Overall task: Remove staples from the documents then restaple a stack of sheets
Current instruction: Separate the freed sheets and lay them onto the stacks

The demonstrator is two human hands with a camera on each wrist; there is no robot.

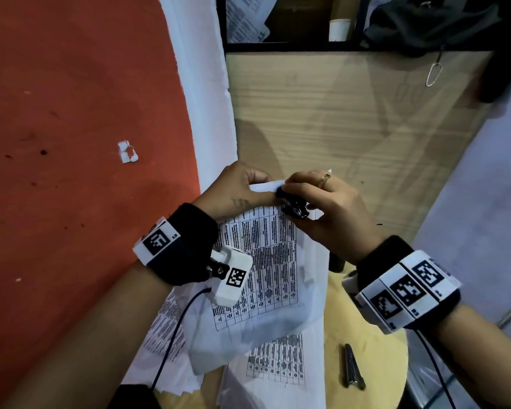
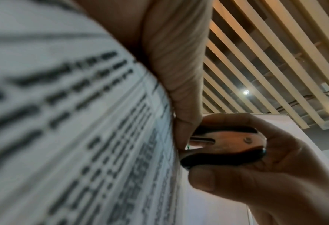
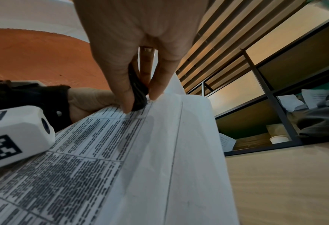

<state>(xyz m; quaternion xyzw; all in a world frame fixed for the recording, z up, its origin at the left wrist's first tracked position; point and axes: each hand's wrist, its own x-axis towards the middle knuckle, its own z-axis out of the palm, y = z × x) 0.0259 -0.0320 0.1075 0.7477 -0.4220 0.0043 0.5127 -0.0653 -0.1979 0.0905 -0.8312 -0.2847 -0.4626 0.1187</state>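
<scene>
My left hand (image 1: 242, 187) pinches the top corner of a printed document (image 1: 266, 261) with a table on it, holding it up over the stool. My right hand (image 1: 316, 199) grips a black staple remover (image 1: 292, 206) between thumb and fingers and presses its jaws against that same corner. The left wrist view shows the staple remover (image 2: 223, 149), its metal claws against the paper edge beside my left thumb (image 2: 181, 94). From the right wrist, the staple remover (image 3: 138, 91) sits squeezed between my fingers at the document (image 3: 106, 159). The staple itself is hidden.
More printed sheets (image 1: 278, 367) lie on the round wooden stool (image 1: 375, 335), with a metal stapler (image 1: 353, 367) lying at its right. A torn paper scrap (image 1: 127, 152) is on the red floor. A wooden cabinet (image 1: 351, 128) stands ahead with shelves above.
</scene>
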